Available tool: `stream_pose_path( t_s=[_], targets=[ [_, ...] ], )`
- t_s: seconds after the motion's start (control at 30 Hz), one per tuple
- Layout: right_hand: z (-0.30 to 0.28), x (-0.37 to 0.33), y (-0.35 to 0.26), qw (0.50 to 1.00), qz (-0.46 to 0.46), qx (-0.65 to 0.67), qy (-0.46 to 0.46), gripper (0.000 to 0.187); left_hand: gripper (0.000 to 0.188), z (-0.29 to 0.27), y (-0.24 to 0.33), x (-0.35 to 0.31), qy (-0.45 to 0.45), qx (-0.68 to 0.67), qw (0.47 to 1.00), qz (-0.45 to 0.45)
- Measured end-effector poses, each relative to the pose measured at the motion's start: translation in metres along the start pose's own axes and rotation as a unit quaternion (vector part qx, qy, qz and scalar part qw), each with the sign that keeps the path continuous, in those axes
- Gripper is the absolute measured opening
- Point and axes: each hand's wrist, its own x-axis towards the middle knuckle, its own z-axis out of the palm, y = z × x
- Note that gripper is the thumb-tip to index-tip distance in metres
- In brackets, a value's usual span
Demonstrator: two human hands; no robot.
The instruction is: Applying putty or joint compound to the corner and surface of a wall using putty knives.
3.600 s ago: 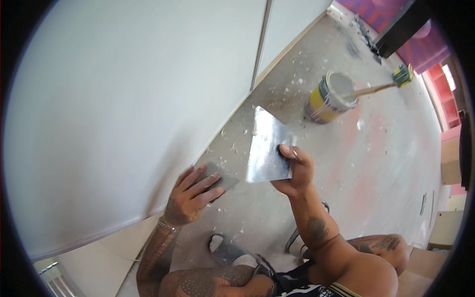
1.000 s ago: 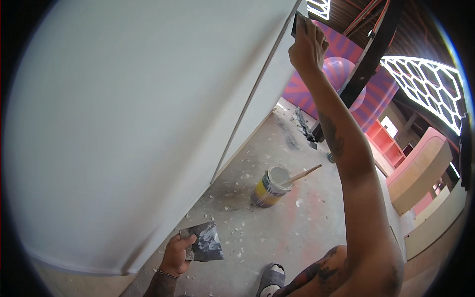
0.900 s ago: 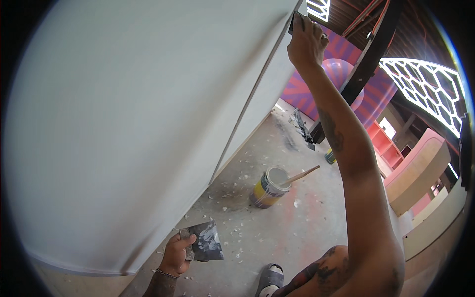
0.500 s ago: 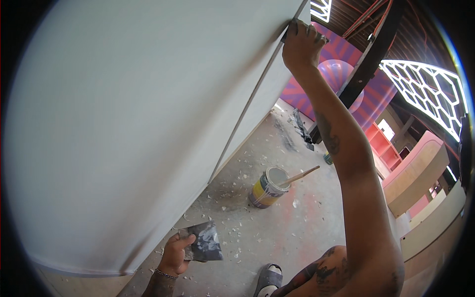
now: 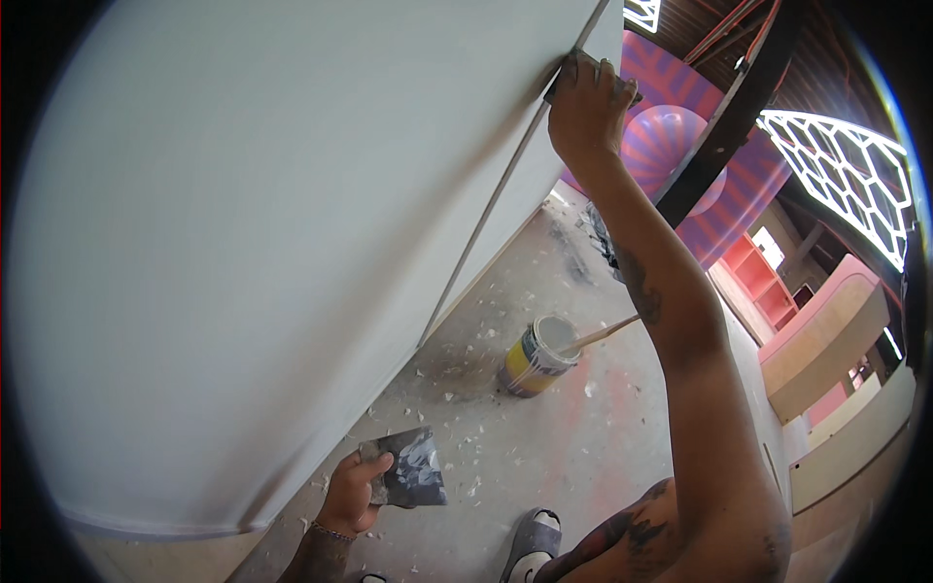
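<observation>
- The right hand (image 5: 588, 109) is reaching high, its fingers bent tightly over a dark, flat scraper (image 5: 552, 93); most of it is lying hidden, so its exact form is hard to confirm.
- That scraper is sitting across the narrow seam (image 5: 486, 219) in the large white panel (image 5: 243, 243).
- The left hand (image 5: 352, 494) is staying low beside the panel's bottom edge, thumb and fingers pinching a flat metal plate (image 5: 416, 471) that is carrying whitish smears.
- Progress, by judgement: work on the seam is standing incomplete. Its line is showing above and below the right hand, and the length left is not being revealed.
- A bucket (image 5: 530, 371) is standing on the flake-strewn floor (image 5: 476, 428), a wooden handle (image 5: 607, 333) leaning out of it.
- Markings: the bucket is bearing a yellow and dark, drip-streaked label; no wording is reading clearly at this size.
</observation>
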Motion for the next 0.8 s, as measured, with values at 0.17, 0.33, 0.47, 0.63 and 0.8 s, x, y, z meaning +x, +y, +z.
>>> stream_pose_path(
  t_s=[0.17,0.33,0.47,0.63,0.8],
  targets=[
    [-0.002,-0.042,-0.009,0.997,-0.003,0.074,-0.027,0.043,0.03,0.001,-0.005,0.013,-0.017,0.011,1.0,-0.004],
    [-0.131,-0.134,-0.005,0.835,-0.025,0.534,-0.133,0.057,0.034,0.024,0.009,-0.006,-0.009,-0.146,0.989,0.008],
    [-0.208,-0.228,-0.01,0.623,-0.144,0.749,-0.177,0.061,0.029,0.042,0.017,0.001,-0.035,-0.228,0.972,-0.049],
    [-0.195,-0.304,0.0,0.583,-0.207,0.736,-0.273,0.062,0.027,0.053,0.024,-0.007,-0.073,-0.121,0.99,0.006],
    [-0.02,-0.196,0.048,0.818,-0.178,0.532,-0.124,0.057,0.032,0.046,0.023,-0.004,-0.047,-0.133,0.989,0.038]
  ],
)
